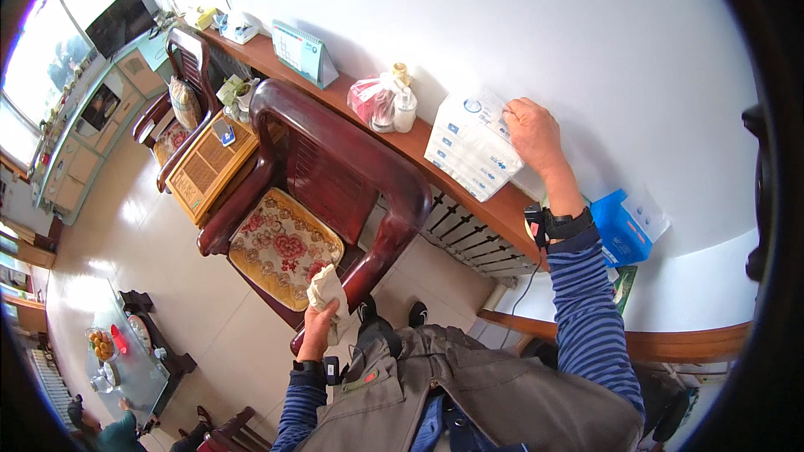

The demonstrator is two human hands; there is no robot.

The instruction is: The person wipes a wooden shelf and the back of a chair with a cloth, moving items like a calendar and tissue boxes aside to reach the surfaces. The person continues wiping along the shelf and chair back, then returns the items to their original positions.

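Note:
A crumpled cream cloth is in my left hand, held beside the armrest of a dark red wooden armchair. My right hand grips the upper right edge of a white plastic-wrapped package with blue printing. That package stands on a narrow brown wooden shelf along the wall. My right fingertips are curled at its edge, and the far side of the package is hidden. To the right of my right wrist is a blue box beside a clear dimpled plastic piece.
On the shelf stand a white bottle, a pink plastic bag and a desk calendar. A radiator sits below. A floral cushion covers the armchair seat. Another person is by the glass table.

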